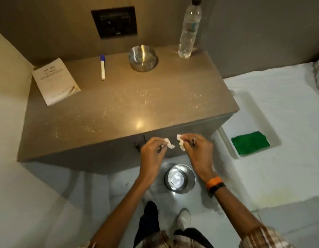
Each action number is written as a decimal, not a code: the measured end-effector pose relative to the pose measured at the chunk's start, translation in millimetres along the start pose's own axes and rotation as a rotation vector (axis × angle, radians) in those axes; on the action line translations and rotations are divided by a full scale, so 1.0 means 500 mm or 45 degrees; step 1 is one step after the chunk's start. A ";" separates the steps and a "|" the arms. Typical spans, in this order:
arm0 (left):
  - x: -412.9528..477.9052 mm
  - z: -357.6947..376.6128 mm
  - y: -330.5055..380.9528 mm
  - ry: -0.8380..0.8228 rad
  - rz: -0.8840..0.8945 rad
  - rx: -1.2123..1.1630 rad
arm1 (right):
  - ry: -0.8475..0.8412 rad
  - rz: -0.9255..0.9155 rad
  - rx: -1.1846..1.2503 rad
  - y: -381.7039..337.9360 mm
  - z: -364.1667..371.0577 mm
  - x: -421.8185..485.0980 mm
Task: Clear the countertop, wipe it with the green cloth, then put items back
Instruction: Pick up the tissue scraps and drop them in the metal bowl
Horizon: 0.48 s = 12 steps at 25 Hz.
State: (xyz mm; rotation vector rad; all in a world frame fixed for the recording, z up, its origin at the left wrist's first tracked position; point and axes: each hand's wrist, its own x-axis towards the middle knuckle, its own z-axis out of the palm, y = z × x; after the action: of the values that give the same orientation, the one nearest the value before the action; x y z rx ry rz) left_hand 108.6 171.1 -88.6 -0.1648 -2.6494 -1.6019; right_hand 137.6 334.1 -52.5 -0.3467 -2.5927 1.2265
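White crumbly bits pinched in both the left hand (153, 149) and right hand (196, 147) could drop onto the already-speckled table (119, 104) ahead, while the green cloth (250, 142) sits off right.

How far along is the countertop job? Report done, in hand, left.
Done: nothing visibly. The book, marker, steel bowl and water bottle all sit on the countertop, which shows white specks.
In hand: left hand and right hand each pinch a small white scrap.
Left: clearing, wiping with the green cloth, lying in the white tray, then replacing items.
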 end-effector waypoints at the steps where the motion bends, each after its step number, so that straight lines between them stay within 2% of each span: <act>1: -0.037 0.046 -0.029 -0.058 -0.121 -0.001 | -0.030 0.099 0.024 0.057 0.007 -0.037; 4: -0.118 0.202 -0.160 -0.206 -0.488 0.070 | -0.171 0.452 -0.056 0.271 0.077 -0.106; 6: -0.155 0.316 -0.265 -0.290 -0.631 0.130 | -0.243 0.588 -0.138 0.422 0.150 -0.133; 9: -0.191 0.471 -0.431 -0.365 -0.775 0.213 | -0.302 0.684 -0.196 0.619 0.275 -0.173; 12: -0.213 0.611 -0.614 -0.392 -0.814 0.249 | -0.389 0.681 -0.228 0.804 0.415 -0.201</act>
State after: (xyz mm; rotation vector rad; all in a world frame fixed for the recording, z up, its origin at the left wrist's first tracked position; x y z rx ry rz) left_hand 186.2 292.3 -510.6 0.5401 -3.3062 -1.5224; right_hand 207.3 400.6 -505.8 -1.0160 -2.9955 1.2826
